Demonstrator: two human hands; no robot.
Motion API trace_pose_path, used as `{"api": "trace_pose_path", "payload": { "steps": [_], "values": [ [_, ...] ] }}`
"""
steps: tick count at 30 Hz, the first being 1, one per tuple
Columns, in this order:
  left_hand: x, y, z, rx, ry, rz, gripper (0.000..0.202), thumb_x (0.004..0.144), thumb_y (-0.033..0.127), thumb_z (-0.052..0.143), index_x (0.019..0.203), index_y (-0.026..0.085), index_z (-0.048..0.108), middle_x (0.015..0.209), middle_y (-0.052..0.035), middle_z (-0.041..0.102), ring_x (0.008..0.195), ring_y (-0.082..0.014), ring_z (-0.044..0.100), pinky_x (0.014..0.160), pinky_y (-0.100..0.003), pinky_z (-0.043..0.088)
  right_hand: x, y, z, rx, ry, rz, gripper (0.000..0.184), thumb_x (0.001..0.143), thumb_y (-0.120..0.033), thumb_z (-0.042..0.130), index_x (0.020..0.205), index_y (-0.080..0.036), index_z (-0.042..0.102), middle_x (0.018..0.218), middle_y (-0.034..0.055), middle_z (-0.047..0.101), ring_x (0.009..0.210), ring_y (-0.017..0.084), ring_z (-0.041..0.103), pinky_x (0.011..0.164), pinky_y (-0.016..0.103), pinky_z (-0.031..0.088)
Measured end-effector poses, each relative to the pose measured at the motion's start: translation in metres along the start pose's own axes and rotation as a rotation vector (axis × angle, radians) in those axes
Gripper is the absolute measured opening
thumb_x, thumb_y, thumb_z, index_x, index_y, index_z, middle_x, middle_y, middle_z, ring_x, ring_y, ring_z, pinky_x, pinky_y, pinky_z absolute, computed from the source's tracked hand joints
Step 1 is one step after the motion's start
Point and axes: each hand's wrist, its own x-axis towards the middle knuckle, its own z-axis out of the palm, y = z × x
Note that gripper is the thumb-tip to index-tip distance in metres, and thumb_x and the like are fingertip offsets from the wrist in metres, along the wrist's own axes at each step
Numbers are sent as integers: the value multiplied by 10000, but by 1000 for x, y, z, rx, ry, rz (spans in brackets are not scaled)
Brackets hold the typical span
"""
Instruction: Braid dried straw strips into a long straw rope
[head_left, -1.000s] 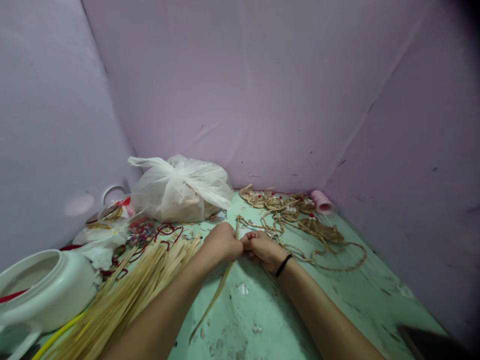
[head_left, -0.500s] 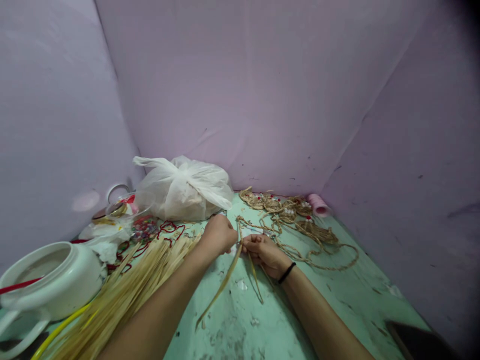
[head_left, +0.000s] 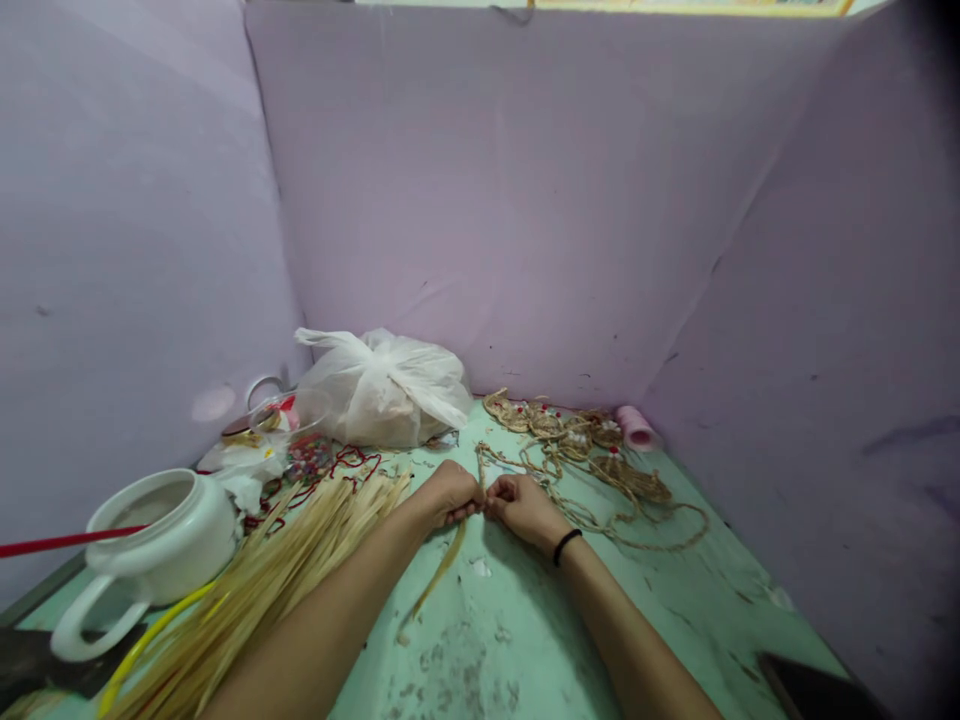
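In front of the knotted white plastic bag (head_left: pixel 390 385), on the worn green tabletop (head_left: pixel 525 640), the left hand (head_left: pixel 450 495) and right hand (head_left: pixel 525 505) meet knuckle to knuckle. Both are clenched on the top end of a flat straw-coloured strip (head_left: pixel 439 575), whose loose tail trails away from the bag toward the person. To the right of the bag lies a braided straw cord with coiled rounds (head_left: pixel 600 455), and beyond it a pink spool (head_left: pixel 636 427). Left of and nearer than the bag lie a bundle of pale straw strips (head_left: pixel 285 570) and a white handled pot (head_left: pixel 161 545).
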Motion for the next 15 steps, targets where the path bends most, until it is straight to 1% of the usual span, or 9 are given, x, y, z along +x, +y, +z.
{"api": "trace_pose_path", "payload": {
  "steps": [3, 5, 7, 9, 12, 15],
  "values": [
    [-2, 1, 5, 25, 50, 44, 198, 545, 107, 548, 398, 135, 419, 279, 56, 325, 258, -41, 261, 295, -173, 163, -2, -7, -6, -214, 44, -12, 75, 577, -125, 513, 581, -133, 588, 539, 18, 588, 510, 99, 473, 449, 180, 293],
    [-2, 1, 8, 42, 79, 38, 207, 548, 99, 529, 390, 144, 405, 263, 59, 301, 246, -47, 247, 291, -181, 155, -6, -14, -12, -319, 70, 38, 69, 563, -145, 537, 520, -140, 591, 492, 24, 569, 504, 110, 481, 451, 191, 289],
    [-1, 2, 12, 34, 99, 2, 205, 552, 103, 518, 391, 150, 402, 259, 57, 296, 242, -52, 246, 290, -186, 154, -10, -21, -16, -360, 84, 99, 96, 553, -144, 540, 464, -144, 575, 443, 27, 546, 469, 112, 474, 439, 200, 280],
    [-2, 3, 14, -5, 113, -37, 203, 550, 105, 507, 388, 153, 395, 266, 49, 311, 245, -54, 254, 292, -187, 157, -12, -22, -15, -332, 53, 134, 120, 552, -137, 527, 435, -146, 556, 411, 26, 531, 424, 106, 459, 415, 202, 271],
    [-4, 6, 13, -65, 116, -85, 204, 550, 106, 485, 377, 149, 387, 281, 37, 337, 251, -52, 266, 296, -185, 163, -12, -17, -8, -218, -38, 164, 138, 570, -160, 505, 438, -147, 546, 397, 25, 529, 372, 99, 446, 383, 196, 272],
    [-7, 5, 8, -85, 61, -71, 184, 552, 131, 485, 383, 140, 414, 287, 33, 350, 253, -53, 275, 296, -183, 172, -11, -11, -3, -168, -49, 155, 142, 593, -192, 495, 476, -145, 561, 412, 25, 544, 365, 95, 450, 380, 190, 283]
  ]
}}
